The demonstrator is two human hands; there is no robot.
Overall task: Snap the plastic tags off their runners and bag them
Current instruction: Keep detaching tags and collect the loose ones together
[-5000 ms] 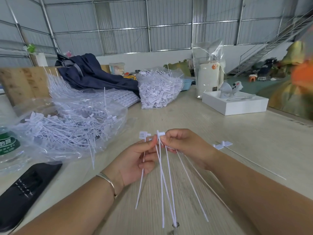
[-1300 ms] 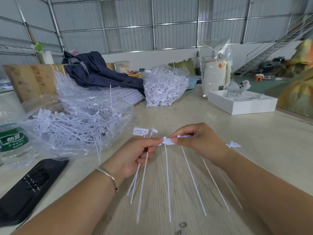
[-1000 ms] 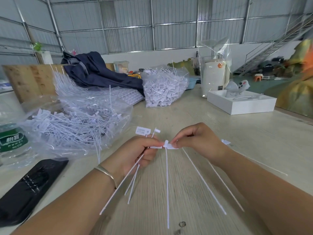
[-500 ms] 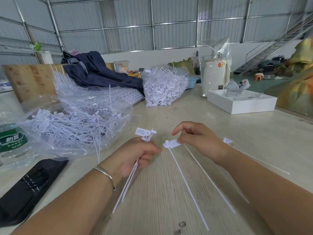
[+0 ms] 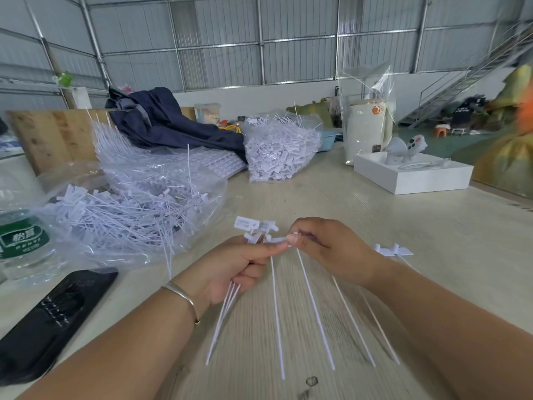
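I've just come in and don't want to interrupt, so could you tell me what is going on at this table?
A person is separating white plastic tags at a wooden table. The left hand grips a small bunch of tags, while the right hand pinches the head of a strip whose long tails fan down toward the camera. Both hands meet at that strip. To the left lies an open clear bag full of tags; one loose tag lies by the right wrist.
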